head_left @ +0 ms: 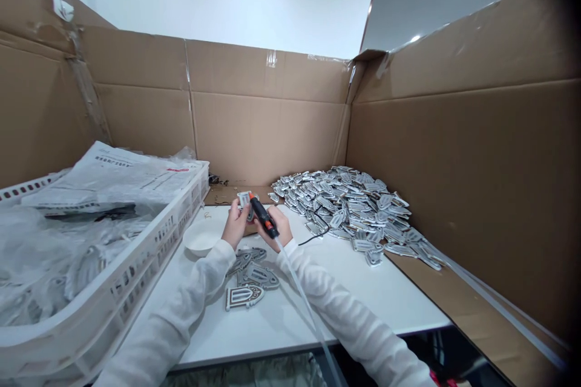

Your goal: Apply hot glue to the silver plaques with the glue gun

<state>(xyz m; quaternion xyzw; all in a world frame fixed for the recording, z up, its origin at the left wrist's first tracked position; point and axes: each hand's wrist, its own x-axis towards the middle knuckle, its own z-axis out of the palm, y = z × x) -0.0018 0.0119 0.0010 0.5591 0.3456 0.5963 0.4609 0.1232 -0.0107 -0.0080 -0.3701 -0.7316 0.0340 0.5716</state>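
My left hand (pixel 235 225) holds up a small grey-and-white arched plaque (pixel 244 198) by its edge. Closed round a black glue gun (pixel 263 215) with orange parts is my right hand (pixel 280 227). The gun's orange tip is at the plaque; whether it touches I cannot tell. A whitish glue stick (pixel 302 296) trails from the gun's rear toward me. Below my hands several similar plaques (pixel 258 276) lie loosely overlapping on the white table (pixel 254 338). One plaque with brown scrollwork (pixel 244 297) lies nearest me.
A large heap of plaques (pixel 345 202) covers the table's back right. On the left stands a white plastic basket (pixel 136 272) with plastic bags and printed paper (pixel 118 172). A white round dish (pixel 200 237) sits beside it. Cardboard walls (pixel 267 127) enclose the table; a black cord (pixel 315 236) runs by the heap.
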